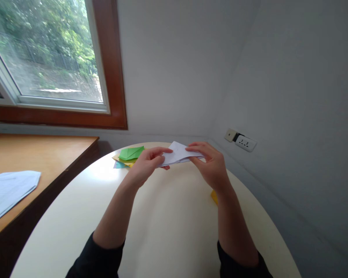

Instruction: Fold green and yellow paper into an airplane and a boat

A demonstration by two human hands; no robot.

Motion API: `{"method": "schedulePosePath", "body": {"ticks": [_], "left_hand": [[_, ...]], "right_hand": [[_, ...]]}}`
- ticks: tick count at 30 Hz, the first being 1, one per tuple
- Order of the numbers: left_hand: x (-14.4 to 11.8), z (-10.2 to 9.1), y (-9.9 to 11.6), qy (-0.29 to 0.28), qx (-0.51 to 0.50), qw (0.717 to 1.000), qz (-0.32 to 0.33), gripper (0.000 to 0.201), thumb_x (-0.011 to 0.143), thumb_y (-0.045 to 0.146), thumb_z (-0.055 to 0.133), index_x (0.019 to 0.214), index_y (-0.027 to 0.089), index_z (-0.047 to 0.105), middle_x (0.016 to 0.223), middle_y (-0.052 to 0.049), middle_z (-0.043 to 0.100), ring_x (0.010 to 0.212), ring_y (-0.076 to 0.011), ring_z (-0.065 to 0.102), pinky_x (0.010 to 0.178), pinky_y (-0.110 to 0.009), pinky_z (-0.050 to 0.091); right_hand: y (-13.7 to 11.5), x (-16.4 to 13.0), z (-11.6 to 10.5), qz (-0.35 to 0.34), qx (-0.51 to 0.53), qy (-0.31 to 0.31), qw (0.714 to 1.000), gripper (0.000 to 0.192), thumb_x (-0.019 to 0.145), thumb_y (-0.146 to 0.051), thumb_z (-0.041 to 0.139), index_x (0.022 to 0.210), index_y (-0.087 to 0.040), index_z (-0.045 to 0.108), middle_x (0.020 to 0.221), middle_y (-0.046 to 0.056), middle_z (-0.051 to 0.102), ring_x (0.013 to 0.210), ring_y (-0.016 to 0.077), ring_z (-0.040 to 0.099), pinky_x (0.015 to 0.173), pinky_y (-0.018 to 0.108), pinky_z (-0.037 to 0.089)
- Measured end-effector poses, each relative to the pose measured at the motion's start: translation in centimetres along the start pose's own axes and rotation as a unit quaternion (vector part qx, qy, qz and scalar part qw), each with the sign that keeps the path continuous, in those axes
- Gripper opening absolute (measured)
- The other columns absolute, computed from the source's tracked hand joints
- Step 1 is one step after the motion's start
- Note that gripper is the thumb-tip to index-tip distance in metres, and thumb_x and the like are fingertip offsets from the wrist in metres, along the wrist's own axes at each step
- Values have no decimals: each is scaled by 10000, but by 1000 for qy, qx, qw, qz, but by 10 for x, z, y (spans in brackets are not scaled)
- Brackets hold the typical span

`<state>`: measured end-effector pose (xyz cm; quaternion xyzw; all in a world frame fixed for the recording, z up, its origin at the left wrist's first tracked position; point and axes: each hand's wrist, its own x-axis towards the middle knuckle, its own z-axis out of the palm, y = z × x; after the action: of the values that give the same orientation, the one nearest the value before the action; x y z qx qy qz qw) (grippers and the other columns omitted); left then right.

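Note:
Both my hands hold a folded white paper [178,153] a little above the round cream table [168,224]. My left hand [149,164] pinches its left end between thumb and fingers. My right hand [210,162] grips its right end from above. Just left of my left hand lies a small pile of folded coloured papers: a green one [130,153] on top, a yellow one and a blue one [118,165] beneath. A bit of yellow paper [214,197] peeks out from behind my right wrist.
A wooden desk [31,154] stands to the left with a white sheet [8,191] on it. Above it is a brown-framed window [46,58]. A wall socket [245,143] sits on the grey wall at the right, close to the table's far edge.

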<state>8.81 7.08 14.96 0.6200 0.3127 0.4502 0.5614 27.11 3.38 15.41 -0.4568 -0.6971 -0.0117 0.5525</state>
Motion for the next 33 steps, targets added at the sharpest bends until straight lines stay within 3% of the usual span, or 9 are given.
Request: {"method": "schedulePosePath", "body": {"ticks": [3,6,11,16,23,29,33], "left_hand": [[1,1,0,16,4,1000,20,232,667,168,532,836,123,686,783,-37,652,707,-135,589,715,-285,486],[-1,1,1,42,70,995,63,204,695,237,557,804,130,691,753,-43,658,729,-157,580,680,-273,464],[-6,3,4,26,174,982,75,369,669,399,670,943,153,640,800,-42,647,612,-124,538,526,-220,398],[-4,5,1,42,165,976,136,313,693,372,662,907,162,575,878,-48,632,719,-143,572,594,-224,440],[-3,6,1,62,130,979,143,247,743,373,604,851,154,571,796,-25,604,689,-130,548,593,-217,431],[-3,5,1,114,142,969,167,234,747,381,588,789,151,593,749,-25,609,682,-138,548,567,-216,403],[-1,4,-1,131,152,963,180,229,748,381,590,767,153,600,761,-31,627,709,-150,563,579,-221,412]], "right_hand": [[0,0,-1,31,24,-11,999,144,720,-175,616,831,-224,693,950,44,649,917,191,601,800,333,482],[-1,-1,0,56,48,-15,997,131,712,-197,631,824,-225,693,965,45,640,922,191,597,759,314,495],[-2,0,3,61,65,2,996,116,718,-198,623,815,-219,683,935,44,637,906,181,599,768,309,496],[-2,0,5,64,59,14,996,86,726,-216,628,798,-212,675,893,44,647,886,185,605,794,327,494],[1,0,7,54,59,10,997,106,724,-201,629,816,-205,681,900,52,645,897,184,603,806,328,495],[5,-1,10,87,115,9,989,240,747,-286,624,967,-207,678,1044,74,641,976,198,596,790,321,523],[4,-1,10,107,128,-19,986,315,771,-319,599,1065,-218,653,1128,73,635,1026,203,589,862,348,502]]}}
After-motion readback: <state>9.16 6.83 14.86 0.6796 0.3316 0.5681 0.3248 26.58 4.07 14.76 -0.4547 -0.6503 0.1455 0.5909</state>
